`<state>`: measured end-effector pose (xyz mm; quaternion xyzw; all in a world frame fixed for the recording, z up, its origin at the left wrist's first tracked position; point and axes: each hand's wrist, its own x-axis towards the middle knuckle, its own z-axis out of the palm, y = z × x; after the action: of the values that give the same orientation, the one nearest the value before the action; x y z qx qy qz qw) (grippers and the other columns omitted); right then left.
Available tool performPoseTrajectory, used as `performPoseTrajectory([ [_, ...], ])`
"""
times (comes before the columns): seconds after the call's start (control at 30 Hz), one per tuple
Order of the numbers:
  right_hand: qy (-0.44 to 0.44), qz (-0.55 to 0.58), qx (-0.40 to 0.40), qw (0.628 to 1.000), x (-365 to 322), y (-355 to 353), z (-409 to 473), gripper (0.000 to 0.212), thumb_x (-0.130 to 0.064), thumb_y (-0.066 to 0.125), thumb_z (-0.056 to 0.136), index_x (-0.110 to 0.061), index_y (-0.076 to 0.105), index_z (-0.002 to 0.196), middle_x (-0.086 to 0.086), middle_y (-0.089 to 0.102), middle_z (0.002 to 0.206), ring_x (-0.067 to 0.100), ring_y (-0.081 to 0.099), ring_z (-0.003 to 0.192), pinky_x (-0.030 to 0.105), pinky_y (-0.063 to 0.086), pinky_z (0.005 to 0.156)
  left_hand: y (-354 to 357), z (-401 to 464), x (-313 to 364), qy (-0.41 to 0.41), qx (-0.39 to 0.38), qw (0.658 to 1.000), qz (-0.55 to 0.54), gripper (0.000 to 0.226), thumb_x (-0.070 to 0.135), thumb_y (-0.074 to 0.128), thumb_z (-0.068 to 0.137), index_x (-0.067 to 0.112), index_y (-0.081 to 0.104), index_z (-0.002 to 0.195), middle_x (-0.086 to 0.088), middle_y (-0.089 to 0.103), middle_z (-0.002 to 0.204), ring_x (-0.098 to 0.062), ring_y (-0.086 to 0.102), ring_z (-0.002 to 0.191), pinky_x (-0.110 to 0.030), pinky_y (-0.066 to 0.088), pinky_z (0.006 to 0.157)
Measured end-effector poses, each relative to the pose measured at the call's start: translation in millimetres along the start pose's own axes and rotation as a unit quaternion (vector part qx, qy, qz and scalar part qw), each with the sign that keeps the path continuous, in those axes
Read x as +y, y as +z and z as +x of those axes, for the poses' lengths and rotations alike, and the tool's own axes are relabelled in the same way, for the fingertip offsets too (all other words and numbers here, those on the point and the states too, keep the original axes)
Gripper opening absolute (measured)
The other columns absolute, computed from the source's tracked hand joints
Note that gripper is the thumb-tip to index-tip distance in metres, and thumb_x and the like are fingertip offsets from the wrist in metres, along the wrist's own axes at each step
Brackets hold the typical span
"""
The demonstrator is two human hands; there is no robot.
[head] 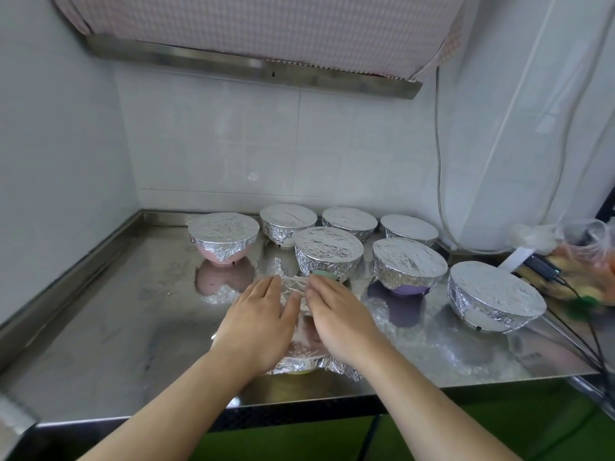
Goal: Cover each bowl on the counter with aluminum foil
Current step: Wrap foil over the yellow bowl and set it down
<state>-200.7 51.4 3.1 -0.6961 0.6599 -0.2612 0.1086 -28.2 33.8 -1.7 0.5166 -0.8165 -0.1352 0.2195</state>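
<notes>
Foil (294,292) lay over the nearest bowl (301,370) at the counter's (116,327) front edge, seven wrapped bowls standing behind it. Both hands pressed down on it with straight fingers, left hand (258,319) and right hand (339,316) side by side. A hard push could probably tear the thin sheet or slide the bowl off the edge. Its skirt hung crumpled and loose at the near rim, not yet tucked.

crinkled shiny foil (327,242) on bowls; glossy steel counter (133,314).
</notes>
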Motion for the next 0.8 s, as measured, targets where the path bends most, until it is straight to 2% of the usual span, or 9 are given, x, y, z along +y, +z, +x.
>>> performPoseTrajectory([
  [0.03,0.008,0.002,-0.005,1.0,-2,-1,0,0.043,-0.031,0.034,0.113,-0.013,0.058,0.144,0.004,0.057,0.147,0.019,0.047,0.138,0.028,0.034,0.115,-3,1,1,0.003,-0.025,1.0,0.004,0.048,0.033,0.028,0.101,0.006,0.058,0.127,-0.026,0.061,0.127,-0.047,0.059,0.121,-0.054,0.052,0.1],
  [0.13,0.024,0.034,-0.004,0.999,-8,4,-2,0.043,-0.034,0.034,0.11,-0.01,0.06,0.134,0.004,0.063,0.134,0.022,0.055,0.126,0.034,0.044,0.107,-8,1,-2,-0.016,0.03,0.999,0.02,0.064,0.052,0.021,0.103,0.011,0.052,0.141,-0.01,0.057,0.142,-0.031,0.052,0.133,-0.044,0.041,0.112],
  [0.27,0.005,0.051,-0.009,0.999,-23,10,-5,0.048,-0.035,0.032,0.108,-0.009,0.059,0.138,0.003,0.062,0.14,0.019,0.052,0.132,0.03,0.041,0.109,-15,-5,-9,0.007,0.049,0.997,0.054,0.079,0.056,0.011,0.094,0.014,0.051,0.147,-0.004,0.054,0.15,-0.025,0.047,0.141,-0.044,0.037,0.117],
  [0.4,0.011,0.107,-0.033,0.994,-31,1,-11,0.048,-0.034,0.031,0.116,-0.021,0.042,0.161,-0.013,0.042,0.158,0.005,0.03,0.152,0.014,0.023,0.11,-16,-10,-22,0.023,0.01,0.995,0.099,0.036,0.026,0.029,0.097,0.007,0.06,0.099,-0.014,0.06,0.107,-0.041,0.062,0.105,-0.049,0.054,0.08],
  [0.5,0.011,0.138,-0.023,0.99,-28,1,-15,0.048,-0.034,0.033,0.116,-0.028,0.04,0.163,-0.018,0.037,0.162,-0.006,0.025,0.15,0.011,0.018,0.111,-19,-13,-24,0.022,0.012,0.999,0.045,0.029,0.022,0.034,0.094,0.005,0.057,0.091,-0.015,0.058,0.099,-0.042,0.061,0.097,-0.047,0.054,0.072],
  [0.57,0.021,0.142,-0.042,0.989,-31,-1,-16,0.049,-0.033,0.033,0.116,-0.029,0.034,0.165,-0.02,0.03,0.166,-0.016,0.018,0.14,0.011,0.012,0.11,-20,-20,-20,0.012,0.002,1.0,0.021,0.042,0.029,0.032,0.098,0.003,0.062,0.112,-0.016,0.061,0.12,-0.043,0.059,0.118,-0.05,0.053,0.09],
  [0.63,0.016,0.129,-0.056,0.99,-32,-2,-17,0.048,-0.029,0.03,0.117,-0.026,0.032,0.165,-0.017,0.026,0.17,-0.014,0.016,0.142,0.009,0.009,0.108,-21,-24,-25,-0.013,0.045,0.998,-0.032,0.066,0.05,0.023,0.101,0.008,0.053,0.144,-0.006,0.05,0.151,-0.03,0.043,0.144,-0.043,0.038,0.118],
  [0.7,0.007,0.123,-0.058,0.991,-37,-1,-16,0.048,-0.027,0.029,0.117,-0.024,0.033,0.165,-0.015,0.025,0.171,-0.005,0.017,0.152,0.01,0.009,0.108,-21,-28,-29,-0.009,0.044,0.998,-0.044,0.068,0.058,0.019,0.101,0.012,0.054,0.137,-0.002,0.051,0.147,-0.024,0.044,0.14,-0.039,0.037,0.116],
  [0.8,0.001,0.126,-0.065,0.99,-47,7,-14,0.048,-0.029,0.028,0.117,-0.024,0.033,0.165,-0.018,0.026,0.167,-0.001,0.015,0.155,0.012,0.008,0.112,-27,-31,-37,-0.045,0.062,0.992,-0.096,0.037,0.044,0.038,0.105,0.018,0.056,0.124,0.003,0.056,0.138,-0.021,0.05,0.128,-0.041,0.041,0.107],
])
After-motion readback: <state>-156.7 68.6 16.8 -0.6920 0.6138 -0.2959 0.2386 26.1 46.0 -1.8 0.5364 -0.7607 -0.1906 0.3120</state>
